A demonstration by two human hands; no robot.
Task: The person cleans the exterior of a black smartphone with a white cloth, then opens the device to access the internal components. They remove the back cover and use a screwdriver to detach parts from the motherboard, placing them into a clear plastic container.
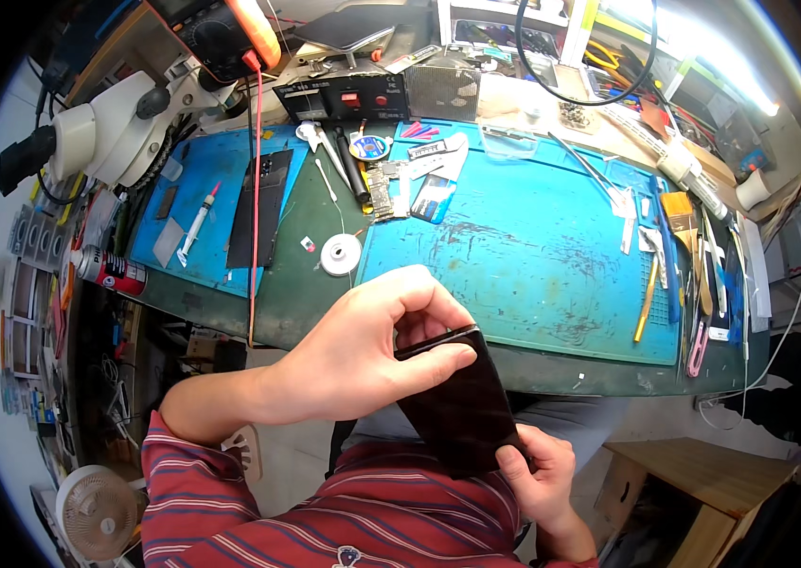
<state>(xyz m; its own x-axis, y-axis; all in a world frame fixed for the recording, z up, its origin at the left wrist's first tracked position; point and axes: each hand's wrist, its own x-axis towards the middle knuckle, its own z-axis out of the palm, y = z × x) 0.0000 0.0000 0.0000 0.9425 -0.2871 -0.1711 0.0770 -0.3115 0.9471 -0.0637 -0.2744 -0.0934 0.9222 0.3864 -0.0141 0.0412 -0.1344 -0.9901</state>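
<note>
I hold a black phone [453,402] tilted above my lap, in front of the desk's near edge. My left hand [382,350] is closed round its top end, thumb lying across the dark face and bent fingers behind the upper edge. My right hand [542,473] grips the lower right corner with the thumb on the face. Beyond the phone lies a scuffed blue mat [524,275], with a white solder spool [340,254] at its left on the green desk surface.
A microscope [107,133], a multimeter [221,38] with hanging red lead, a black power unit [344,99] and a red spray can [112,270] stand left and back. Tools [699,275] crowd the right end. A fan [97,511] and wooden cabinet [685,473] are below.
</note>
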